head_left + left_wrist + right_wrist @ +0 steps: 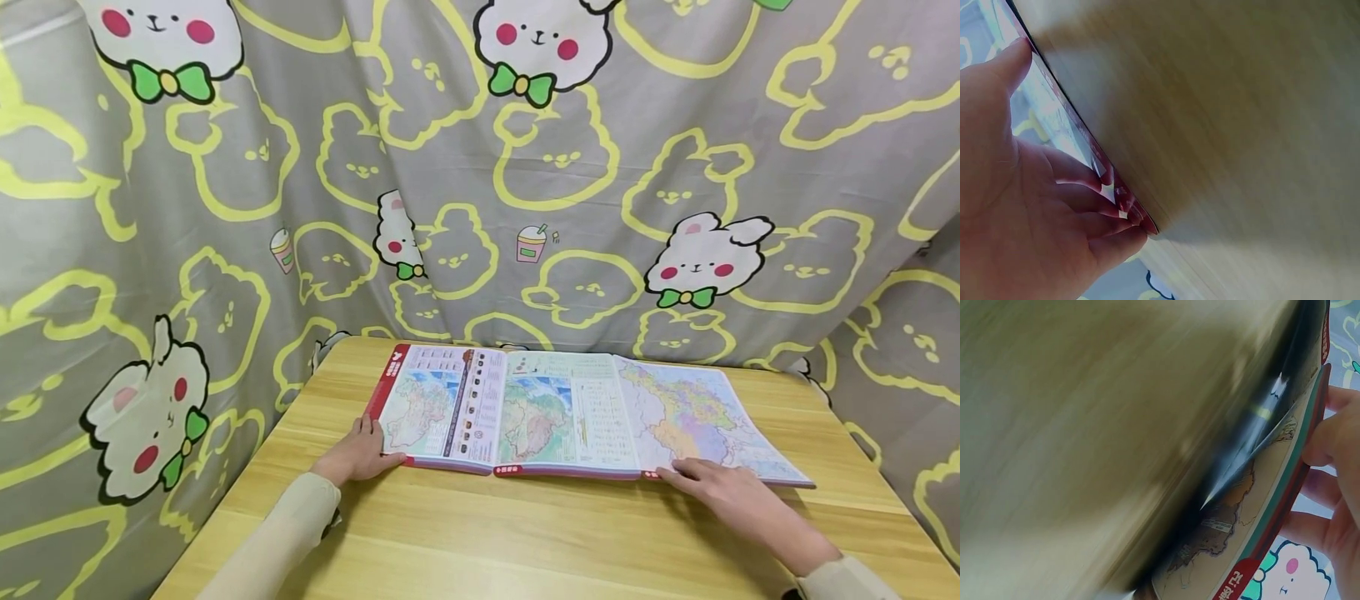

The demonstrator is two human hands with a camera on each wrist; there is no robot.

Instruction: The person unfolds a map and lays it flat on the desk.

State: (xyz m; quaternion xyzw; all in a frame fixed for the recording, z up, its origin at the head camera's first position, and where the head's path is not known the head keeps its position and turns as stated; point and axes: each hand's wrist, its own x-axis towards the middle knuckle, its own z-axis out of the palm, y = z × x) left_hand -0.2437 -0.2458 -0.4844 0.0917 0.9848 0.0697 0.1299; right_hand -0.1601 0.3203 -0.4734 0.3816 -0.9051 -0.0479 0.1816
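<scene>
A fold-out map (pixel 536 425) lies across the table, its panels printed with coloured maps and text, with red tabs along the front. At its near left corner rests my left hand (pixel 358 452), thumb on the front edge and fingers on the red left border. In the left wrist view, relaxed fingertips (pixel 1125 240) meet that red edge. My right hand (pixel 723 492) grips the front edge of the right panel. The right wrist view shows fingers (pixel 1310 528) at the panel's red edge, with its printed underside tilted up from the table.
The wooden table (pixel 450 542) reaches back to a grey curtain (pixel 465 167) with yellow outlines and white rabbit faces. More of this curtain hangs along the left and right sides. The map's far edge lies close to the back curtain.
</scene>
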